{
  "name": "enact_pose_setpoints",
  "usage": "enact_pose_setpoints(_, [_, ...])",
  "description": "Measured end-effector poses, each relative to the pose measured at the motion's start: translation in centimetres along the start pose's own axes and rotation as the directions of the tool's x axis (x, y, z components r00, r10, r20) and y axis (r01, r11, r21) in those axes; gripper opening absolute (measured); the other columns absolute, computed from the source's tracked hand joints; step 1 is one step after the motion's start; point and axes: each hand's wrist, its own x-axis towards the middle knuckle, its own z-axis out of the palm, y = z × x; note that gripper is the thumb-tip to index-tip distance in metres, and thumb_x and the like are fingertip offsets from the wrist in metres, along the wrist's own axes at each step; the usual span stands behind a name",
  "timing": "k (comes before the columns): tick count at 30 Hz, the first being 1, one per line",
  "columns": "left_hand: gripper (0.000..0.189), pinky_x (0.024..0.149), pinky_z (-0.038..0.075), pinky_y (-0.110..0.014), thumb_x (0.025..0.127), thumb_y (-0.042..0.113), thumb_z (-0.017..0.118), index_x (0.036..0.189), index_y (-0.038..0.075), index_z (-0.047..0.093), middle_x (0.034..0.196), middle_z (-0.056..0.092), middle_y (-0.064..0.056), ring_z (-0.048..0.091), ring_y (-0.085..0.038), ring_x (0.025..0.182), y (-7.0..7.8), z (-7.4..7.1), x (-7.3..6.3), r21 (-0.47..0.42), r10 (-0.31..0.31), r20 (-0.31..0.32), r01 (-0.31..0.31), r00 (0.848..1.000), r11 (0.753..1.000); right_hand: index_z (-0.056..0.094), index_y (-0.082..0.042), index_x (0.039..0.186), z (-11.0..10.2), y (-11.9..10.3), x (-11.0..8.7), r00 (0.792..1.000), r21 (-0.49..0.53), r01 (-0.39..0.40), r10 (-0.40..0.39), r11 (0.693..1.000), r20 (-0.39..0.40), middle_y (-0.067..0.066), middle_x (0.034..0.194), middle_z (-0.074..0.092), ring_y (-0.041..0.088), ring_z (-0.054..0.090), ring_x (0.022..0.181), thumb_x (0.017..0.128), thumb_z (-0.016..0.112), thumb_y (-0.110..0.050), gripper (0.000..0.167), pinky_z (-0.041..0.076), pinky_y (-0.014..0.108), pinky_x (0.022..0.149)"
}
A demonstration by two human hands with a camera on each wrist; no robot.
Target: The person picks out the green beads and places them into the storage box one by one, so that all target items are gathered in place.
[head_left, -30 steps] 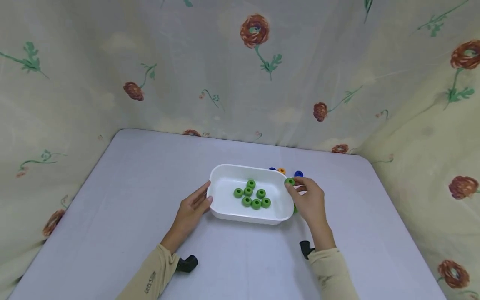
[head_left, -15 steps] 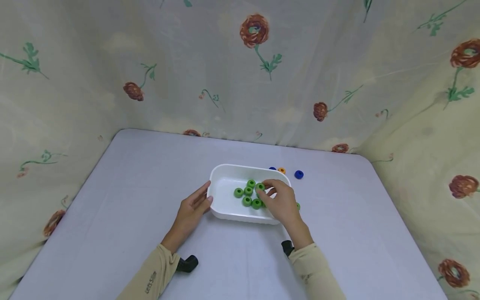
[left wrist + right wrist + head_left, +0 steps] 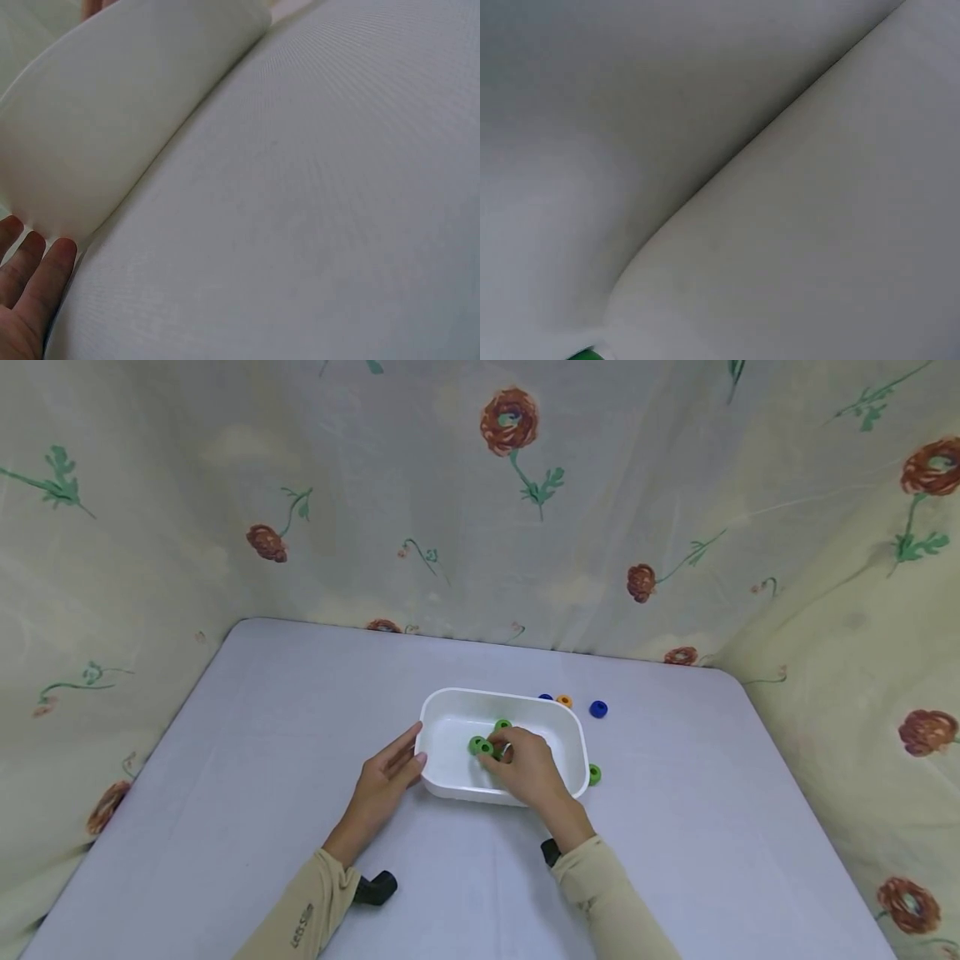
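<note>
A white rectangular tray (image 3: pixel 450 781) sits on the table. My left hand (image 3: pixel 382 781) rests at its left end, thumb and fingers extended against the outer wall; in the left wrist view the fingers (image 3: pixel 49 281) touch the tray wall (image 3: pixel 112 112). Over the inside of the tray, my right hand (image 3: pixel 528 768) pinches a green bead (image 3: pixel 485 749) with a hole through it. Beside that lies another green bead (image 3: pixel 475 744), and a third green bead (image 3: pixel 502 725) shows just behind; the right hand hides others. The right wrist view catches only a sliver of green (image 3: pixel 586 355).
Outside the tray's right end lies a green bead (image 3: pixel 594 774). Behind its back right corner are a yellow-orange bead (image 3: pixel 564 701) and two blue beads, one (image 3: pixel 597 709) in full view and one (image 3: pixel 546 697) partly hidden by the rim. Flowered cloth (image 3: pixel 450 527) hangs behind the table.
My right hand has moved left, carrying a green bead from the tray's right rim to the beads in the middle. The left hand and the tray have stayed in place.
</note>
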Motion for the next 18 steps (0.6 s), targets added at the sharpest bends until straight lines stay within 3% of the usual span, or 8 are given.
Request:
enact_pose_setpoints(6, [0.054, 0.1, 0.057, -0.02, 0.1, 0.031, 0.064, 0.15, 0.031, 0.046, 0.16, 0.041, -0.003, 0.047, -0.025, 0.144, -0.05, -0.05, -0.02, 0.007, 0.0, 0.0, 0.0, 1.0, 1.0, 0.074, -0.004, 0.111, 0.2, -0.25, 0.37, 0.999, -0.04, 0.033, -0.031, 0.999, 0.037, 0.006, 0.093, 0.072, 0.012, 0.055, 0.073, 0.086, 0.08, -0.02, 0.03, 0.048, 0.023, 0.065])
enact_pose_setpoints(13, [0.053, 0.1, 0.057, -0.021, 0.1, 0.029, 0.063, 0.15, 0.031, 0.046, 0.16, 0.041, -0.003, 0.047, -0.025, 0.144, -0.05, -0.05, -0.08, -0.001, -0.004, 0.003, 0.004, 1.0, 1.0, 0.075, -0.005, 0.111, 0.37, -0.4, 0.67, 0.997, -0.069, 0.019, -0.014, 0.997, 0.076, 0.005, 0.096, 0.072, 0.013, 0.058, 0.079, 0.086, 0.081, -0.02, 0.031, 0.052, 0.026, 0.07])
enact_pose_setpoints(18, [0.053, 0.101, 0.057, -0.021, 0.1, 0.029, 0.063, 0.15, 0.032, 0.046, 0.161, 0.04, -0.003, 0.047, -0.024, 0.144, -0.07, -0.04, -0.07, -0.004, -0.008, 0.005, 0.008, 1.0, 1.0, 0.075, -0.006, 0.111, 0.45, -0.47, 0.73, 0.996, -0.083, 0.016, -0.008, 0.996, 0.09, 0.004, 0.095, 0.072, 0.015, 0.062, 0.086, 0.085, 0.081, -0.02, 0.03, 0.058, 0.033, 0.081])
